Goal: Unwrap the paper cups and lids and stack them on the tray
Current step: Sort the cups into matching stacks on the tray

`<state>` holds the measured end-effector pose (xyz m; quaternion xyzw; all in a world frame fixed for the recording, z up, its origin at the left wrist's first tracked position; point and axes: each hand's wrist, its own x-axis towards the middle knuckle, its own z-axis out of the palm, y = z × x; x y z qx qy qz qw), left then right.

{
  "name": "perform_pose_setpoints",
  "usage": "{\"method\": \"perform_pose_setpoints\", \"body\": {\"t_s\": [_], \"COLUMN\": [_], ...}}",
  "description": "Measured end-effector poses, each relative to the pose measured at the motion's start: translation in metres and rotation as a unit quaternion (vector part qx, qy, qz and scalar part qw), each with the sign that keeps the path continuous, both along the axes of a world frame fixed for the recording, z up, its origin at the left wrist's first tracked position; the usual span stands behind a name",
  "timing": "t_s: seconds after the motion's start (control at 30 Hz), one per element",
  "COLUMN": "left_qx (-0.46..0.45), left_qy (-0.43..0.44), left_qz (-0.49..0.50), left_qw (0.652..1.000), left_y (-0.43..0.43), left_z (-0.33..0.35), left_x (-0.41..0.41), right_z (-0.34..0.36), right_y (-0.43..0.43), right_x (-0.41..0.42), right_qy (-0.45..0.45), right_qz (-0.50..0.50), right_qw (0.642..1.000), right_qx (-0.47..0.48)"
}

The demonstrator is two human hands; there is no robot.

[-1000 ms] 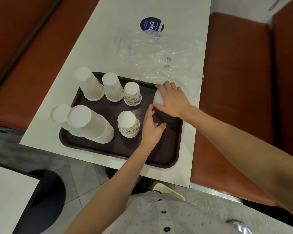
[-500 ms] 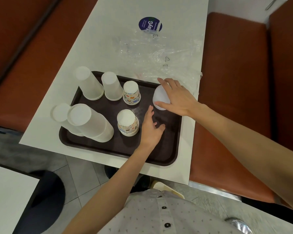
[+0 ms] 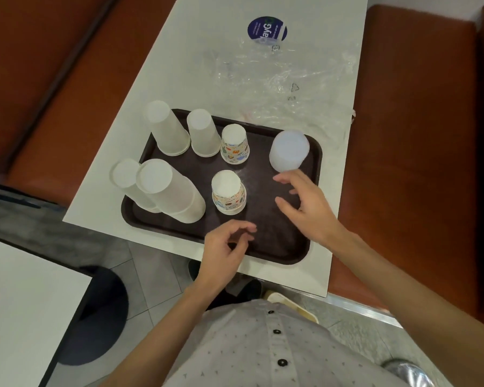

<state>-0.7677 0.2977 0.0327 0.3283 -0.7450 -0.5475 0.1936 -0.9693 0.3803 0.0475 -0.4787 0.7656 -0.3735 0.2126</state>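
Brown tray (image 3: 277, 244) bears upturned cups (image 3: 229, 192), lid stack (image 3: 289, 150) | left hand (image 3: 224, 252) empty, fingers loosely curled | right hand (image 3: 308, 208) empty, fingers apart

Tray (image 3: 280, 241): dark brown plastic, finely grained, matt with one dull glare patch. Plain cups (image 3: 168, 135): white paper, matt. Printed cups (image 3: 234, 146): paper, slight sheen. Lid stack (image 3: 289, 152): frosted translucent plastic. Wrap (image 3: 291, 79): clear film, crinkled, glossy. Tabletop (image 3: 207, 65): smooth white, low sheen (laminate, by the look). Bench seat (image 3: 408, 135): orange-brown, leather-like, smooth. Shirt (image 3: 249, 344): woven cloth, matt.
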Motion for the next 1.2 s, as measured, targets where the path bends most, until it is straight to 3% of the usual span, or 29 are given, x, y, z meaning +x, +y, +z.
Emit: {"method": "perform_pose_setpoints", "body": {"t_s": [0.27, 0.57, 0.63, 0.77, 1.0, 1.2], "left_qx": [0.001, 0.038, 0.108, 0.312, 0.423, 0.549], "left_qy": [-0.063, -0.099, -0.086, -0.045, -0.045, 0.044], "left_qz": [0.081, 0.085, 0.106, 0.144, 0.13, 0.064], "left_qw": [0.995, 0.991, 0.985, 0.938, 0.896, 0.832], "left_y": [-0.02, -0.019, -0.02, -0.024, -0.027, -0.024], "left_z": [-0.008, -0.011, -0.011, -0.004, 0.011, 0.025], "left_x": [0.042, 0.046, 0.043, 0.028, -0.004, -0.02], "right_z": [-0.033, -0.049, -0.048, -0.045, -0.019, 0.009], "right_y": [-0.047, -0.067, -0.063, -0.045, -0.016, -0.001], "right_x": [0.054, 0.066, 0.064, 0.058, 0.054, 0.069], "right_qy": [-0.171, -0.131, -0.137, -0.182, -0.23, -0.253], "right_qz": [-0.033, -0.042, -0.034, -0.065, -0.116, -0.1], "right_qw": [0.984, 0.991, 0.99, 0.981, 0.966, 0.962], "right_qx": [0.028, 0.01, 0.012, 0.007, -0.003, 0.0]}}
